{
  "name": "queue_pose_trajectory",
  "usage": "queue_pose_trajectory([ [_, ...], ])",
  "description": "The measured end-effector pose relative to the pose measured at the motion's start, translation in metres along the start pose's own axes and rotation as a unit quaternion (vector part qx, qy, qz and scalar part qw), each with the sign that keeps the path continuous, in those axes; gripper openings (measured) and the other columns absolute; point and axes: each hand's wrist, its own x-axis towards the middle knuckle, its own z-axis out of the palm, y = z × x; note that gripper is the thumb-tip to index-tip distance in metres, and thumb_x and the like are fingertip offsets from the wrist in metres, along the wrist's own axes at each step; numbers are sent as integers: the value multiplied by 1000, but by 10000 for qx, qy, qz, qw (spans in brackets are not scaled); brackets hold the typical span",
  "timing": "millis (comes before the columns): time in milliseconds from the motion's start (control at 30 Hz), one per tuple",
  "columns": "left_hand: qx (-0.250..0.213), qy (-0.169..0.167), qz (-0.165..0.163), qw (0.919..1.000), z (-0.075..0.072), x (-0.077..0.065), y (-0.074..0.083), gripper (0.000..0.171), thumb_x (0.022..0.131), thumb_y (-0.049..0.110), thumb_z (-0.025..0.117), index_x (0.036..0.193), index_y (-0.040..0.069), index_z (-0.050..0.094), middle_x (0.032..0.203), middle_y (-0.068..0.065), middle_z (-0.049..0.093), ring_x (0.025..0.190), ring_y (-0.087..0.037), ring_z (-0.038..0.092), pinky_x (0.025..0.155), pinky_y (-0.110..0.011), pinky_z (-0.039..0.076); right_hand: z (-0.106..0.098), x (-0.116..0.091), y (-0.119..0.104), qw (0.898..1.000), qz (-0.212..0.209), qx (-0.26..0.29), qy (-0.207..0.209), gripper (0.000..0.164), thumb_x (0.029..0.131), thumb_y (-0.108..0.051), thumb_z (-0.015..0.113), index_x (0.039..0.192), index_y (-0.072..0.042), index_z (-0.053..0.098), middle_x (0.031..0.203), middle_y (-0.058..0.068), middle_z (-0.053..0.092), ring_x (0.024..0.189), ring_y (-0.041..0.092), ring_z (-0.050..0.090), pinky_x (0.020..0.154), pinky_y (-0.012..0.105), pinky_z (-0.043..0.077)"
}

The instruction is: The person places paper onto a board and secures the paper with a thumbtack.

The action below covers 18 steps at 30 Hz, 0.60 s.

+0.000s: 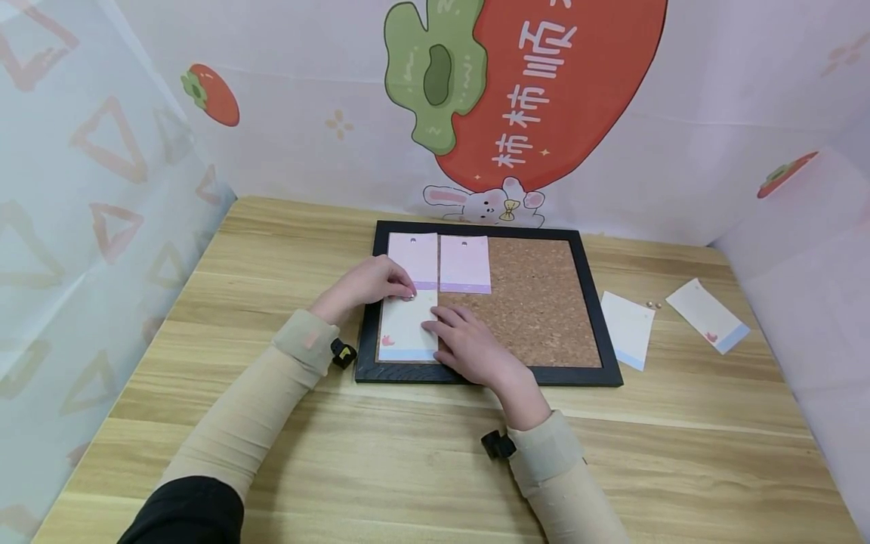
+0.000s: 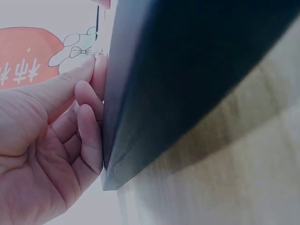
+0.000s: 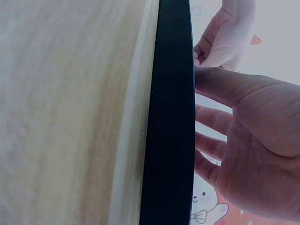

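A white card (image 1: 408, 332) with a blue bottom strip and a small pink drawing lies on the cork board (image 1: 537, 302), below a pinned pink card (image 1: 413, 261). At its top edge my left hand (image 1: 381, 281) pinches a small shiny pushpin (image 2: 98, 53) between thumb and fingertip. My right hand (image 1: 476, 347) reaches over the board's front frame, its spread fingers resting on the white card's right edge. To the right of the first pink card hangs a second pink card (image 1: 465, 266), with a pin at its top.
The board's black frame (image 1: 489, 376) lies flat on the wooden table (image 1: 408, 468). Right of it lie a white card (image 1: 628, 330), another white card (image 1: 708, 316) and small pins (image 1: 654, 305). A printed backdrop (image 1: 306, 143) stands behind.
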Motion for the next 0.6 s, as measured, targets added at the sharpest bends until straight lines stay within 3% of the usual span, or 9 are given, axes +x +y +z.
queue_pose_trajectory([
  [400, -132, -130, 26, 9998, -1, 4, -3, 14, 94, 20, 69, 97, 11, 80, 85, -3, 75, 67, -12, 57, 65, -23, 46, 0, 0, 0, 10000, -44, 37, 52, 45, 97, -20, 66, 141, -11, 56, 154, 14, 44, 143, 35, 40, 111, 57, 40],
  [600, -5, -81, -127, 9999, -2, 3, 1, 14, 94, 21, 70, 96, 11, 80, 84, -3, 75, 67, -12, 58, 63, -23, 46, 0, 0, 0, 10000, -64, 2, 56, 45, 97, -20, 66, 141, -11, 56, 154, 14, 45, 142, 35, 40, 113, 55, 39],
])
